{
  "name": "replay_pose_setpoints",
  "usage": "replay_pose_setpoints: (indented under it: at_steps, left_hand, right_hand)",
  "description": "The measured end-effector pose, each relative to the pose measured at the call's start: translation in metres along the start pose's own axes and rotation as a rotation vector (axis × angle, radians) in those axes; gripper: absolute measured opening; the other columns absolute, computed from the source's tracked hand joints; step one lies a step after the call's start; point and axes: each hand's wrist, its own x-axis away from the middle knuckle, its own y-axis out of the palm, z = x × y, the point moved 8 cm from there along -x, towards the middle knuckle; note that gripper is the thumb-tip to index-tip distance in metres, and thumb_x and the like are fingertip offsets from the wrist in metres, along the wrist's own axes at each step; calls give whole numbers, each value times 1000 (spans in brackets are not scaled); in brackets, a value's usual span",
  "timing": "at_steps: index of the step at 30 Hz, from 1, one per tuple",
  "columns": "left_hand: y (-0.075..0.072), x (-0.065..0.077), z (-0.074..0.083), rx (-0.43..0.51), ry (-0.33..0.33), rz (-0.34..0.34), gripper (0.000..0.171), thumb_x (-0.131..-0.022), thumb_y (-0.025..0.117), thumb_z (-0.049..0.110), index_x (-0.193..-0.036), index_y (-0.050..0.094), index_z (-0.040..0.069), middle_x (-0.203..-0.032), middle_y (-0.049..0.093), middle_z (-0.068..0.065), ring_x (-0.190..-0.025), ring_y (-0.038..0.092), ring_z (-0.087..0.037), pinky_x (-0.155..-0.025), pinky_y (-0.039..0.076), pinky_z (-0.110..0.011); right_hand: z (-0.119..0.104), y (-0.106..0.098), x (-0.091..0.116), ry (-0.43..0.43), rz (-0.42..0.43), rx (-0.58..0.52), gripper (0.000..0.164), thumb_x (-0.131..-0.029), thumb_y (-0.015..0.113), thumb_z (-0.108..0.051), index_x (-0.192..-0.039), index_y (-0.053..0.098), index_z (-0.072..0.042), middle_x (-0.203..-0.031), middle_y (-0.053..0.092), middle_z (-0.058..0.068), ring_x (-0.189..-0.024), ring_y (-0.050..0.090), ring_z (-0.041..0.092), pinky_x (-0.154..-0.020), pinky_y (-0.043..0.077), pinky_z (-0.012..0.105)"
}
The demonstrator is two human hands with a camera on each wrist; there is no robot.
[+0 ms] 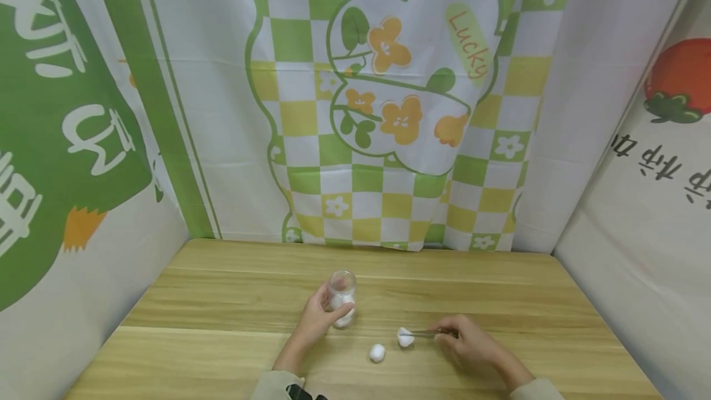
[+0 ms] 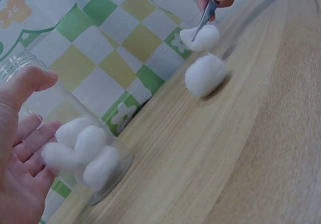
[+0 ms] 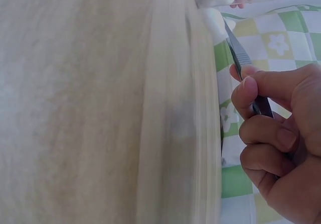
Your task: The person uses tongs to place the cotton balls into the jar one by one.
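My left hand (image 1: 315, 324) grips a clear glass jar (image 1: 342, 281) standing on the table, thumb on the near side. Several cotton balls (image 2: 89, 146) are piled in the lower part of the jar; its mouth has no lid on it. To the right, my right hand (image 1: 471, 339) pinches metal tweezers (image 3: 239, 53) between thumb and fingers. A cotton ball (image 1: 406, 339) is at the tweezers' tips, appearing slightly off the tabletop in the left wrist view. Another cotton ball (image 1: 377, 353) lies on the wood between the jar and the tweezers.
The wooden table (image 1: 233, 289) has light and dark grain. A patterned curtain (image 1: 389, 202) hangs behind its far edge, and printed cloths hang at the left (image 1: 72, 141) and right (image 1: 639, 221) sides.
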Motion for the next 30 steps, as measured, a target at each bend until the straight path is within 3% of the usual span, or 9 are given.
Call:
replay_pose_setpoints:
  at_steps: [12, 21, 30]
  left_hand:
    - [0, 0, -1, 6, -13, -10, 72, -87, 70, 18, -145, 33, -5, -149, 41, -27, -142, 35, -45, -120, 27, -58]
    - [0, 0, -1, 8, -17, -1, 71, -87, 70, 17, -145, 34, -4, -148, 42, -27, -141, 35, -44, -119, 28, -58]
    - [0, 0, 1, 15, -15, -4, 69, -87, 70, 17, -144, 36, -3, -147, 44, -26, -140, 38, -43, -119, 29, -58]
  right_hand:
    - [-1, 1, -2, 30, -16, -34, 30, -94, 58, -16, -115, 65, 5, -77, 60, 12, -63, 42, -5, -52, 40, 15]
    - [-2, 0, -5, 30, -17, -28, 31, -95, 58, -16, -114, 66, 6, -83, 64, 16, -65, 43, -6, -53, 41, 15]
    - [-18, -7, -10, -100, 5, -68, 29, -95, 57, -9, -111, 62, 15, -72, 61, 25, -60, 43, -10, -46, 41, 13]
